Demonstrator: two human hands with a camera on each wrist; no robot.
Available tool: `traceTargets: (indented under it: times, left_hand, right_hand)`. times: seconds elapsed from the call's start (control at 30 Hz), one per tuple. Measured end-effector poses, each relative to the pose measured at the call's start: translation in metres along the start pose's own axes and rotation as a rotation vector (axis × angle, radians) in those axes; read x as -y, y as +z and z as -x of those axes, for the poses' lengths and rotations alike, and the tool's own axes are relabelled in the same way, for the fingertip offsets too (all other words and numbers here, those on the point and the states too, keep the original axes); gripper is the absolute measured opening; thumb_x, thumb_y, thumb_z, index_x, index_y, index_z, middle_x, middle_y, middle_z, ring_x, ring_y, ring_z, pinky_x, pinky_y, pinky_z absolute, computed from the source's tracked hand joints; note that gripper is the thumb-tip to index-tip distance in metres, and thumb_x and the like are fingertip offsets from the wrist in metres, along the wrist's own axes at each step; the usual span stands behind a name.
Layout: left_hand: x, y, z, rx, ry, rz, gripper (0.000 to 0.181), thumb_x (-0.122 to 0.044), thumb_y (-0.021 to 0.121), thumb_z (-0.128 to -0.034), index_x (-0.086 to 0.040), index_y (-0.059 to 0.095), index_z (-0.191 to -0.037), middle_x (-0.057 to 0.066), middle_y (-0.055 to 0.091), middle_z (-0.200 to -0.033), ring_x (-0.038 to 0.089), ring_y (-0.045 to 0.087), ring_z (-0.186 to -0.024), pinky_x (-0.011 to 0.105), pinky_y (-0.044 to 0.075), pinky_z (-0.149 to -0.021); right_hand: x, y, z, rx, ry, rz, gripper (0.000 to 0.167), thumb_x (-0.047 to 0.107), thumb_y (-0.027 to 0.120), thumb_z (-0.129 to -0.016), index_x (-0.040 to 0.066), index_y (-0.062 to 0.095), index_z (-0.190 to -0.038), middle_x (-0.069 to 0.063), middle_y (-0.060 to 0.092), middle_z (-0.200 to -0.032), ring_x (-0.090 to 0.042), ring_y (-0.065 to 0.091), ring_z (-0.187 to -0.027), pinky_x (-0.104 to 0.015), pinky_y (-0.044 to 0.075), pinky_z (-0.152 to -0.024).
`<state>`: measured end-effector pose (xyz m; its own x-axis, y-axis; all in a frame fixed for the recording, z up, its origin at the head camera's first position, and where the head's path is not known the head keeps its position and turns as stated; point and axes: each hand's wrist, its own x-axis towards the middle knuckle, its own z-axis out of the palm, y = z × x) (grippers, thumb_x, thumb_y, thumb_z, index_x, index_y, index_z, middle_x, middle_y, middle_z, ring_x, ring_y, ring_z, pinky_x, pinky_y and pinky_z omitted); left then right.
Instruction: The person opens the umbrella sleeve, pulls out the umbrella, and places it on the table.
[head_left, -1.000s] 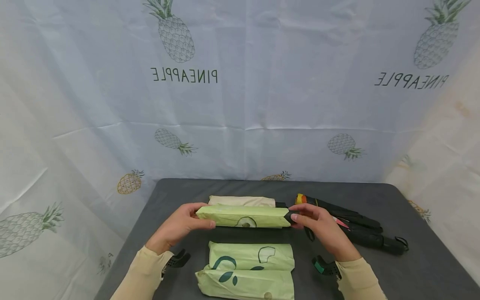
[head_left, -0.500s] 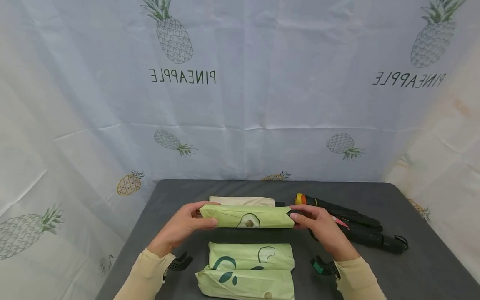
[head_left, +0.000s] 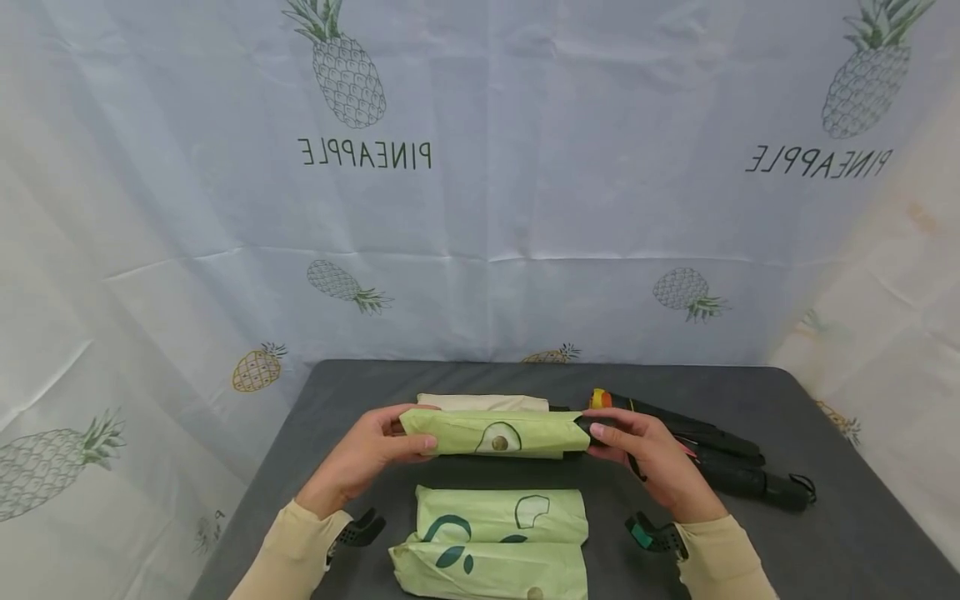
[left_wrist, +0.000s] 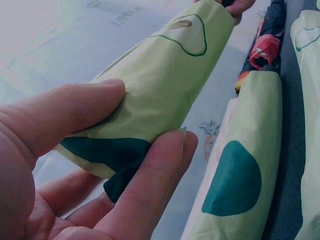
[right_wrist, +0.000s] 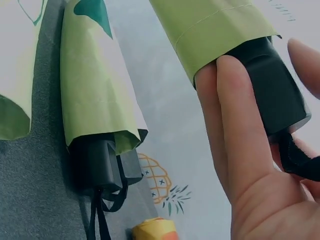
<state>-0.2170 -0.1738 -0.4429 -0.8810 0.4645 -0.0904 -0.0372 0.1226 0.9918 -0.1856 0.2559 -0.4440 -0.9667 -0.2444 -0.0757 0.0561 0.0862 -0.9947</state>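
Left hand pinching the avocado-print umbrella sleeve, right hand gripping the black handle, above the surface!

Light-green, avocado-printed fabric sleeve: elongated, lightly creased, held crosswise and roughly level above the dark-grey counter. Black, block-shaped handle: protrudes from the sleeve's right-hand end. Black fabric strap: attached at the handle's tip.
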Motion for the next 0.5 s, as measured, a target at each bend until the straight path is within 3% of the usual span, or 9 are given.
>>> traceTargets:
  times: [0.3, 0.5]
  left_hand:
    - [-0.0012, 0.0012, 0.0011, 0.005, -0.008, 0.057, 0.061, -0.019, 0.077, -0.1026, -0.005, 0.055, -0.157, 0.012, 0.068, -0.135, 0.024, 0.073, -0.119, 0.051, 0.062, -0.107]
    - [-0.0037, 0.0012, 0.0026, 0.001, 0.001, 0.080, 0.059, -0.019, 0.074, -0.1051, -0.002, 0.054, -0.157, 0.010, 0.069, -0.135, 0.022, 0.074, -0.118, 0.050, 0.061, -0.108]
  right_hand:
    - [-0.0001, -0.0048, 0.0005, 0.002, -0.024, -0.074, 0.052, 0.021, 0.059, -0.114, -0.013, 0.052, -0.153, 0.009, 0.068, -0.131, -0.005, 0.074, -0.116, -0.031, 0.063, -0.102]
    - [-0.0024, -0.0085, 0.0014, -0.024, -0.025, -0.112, 0.050, 0.023, 0.058, -0.115, -0.010, 0.054, -0.153, 0.010, 0.069, -0.131, -0.006, 0.075, -0.118, -0.034, 0.063, -0.103]
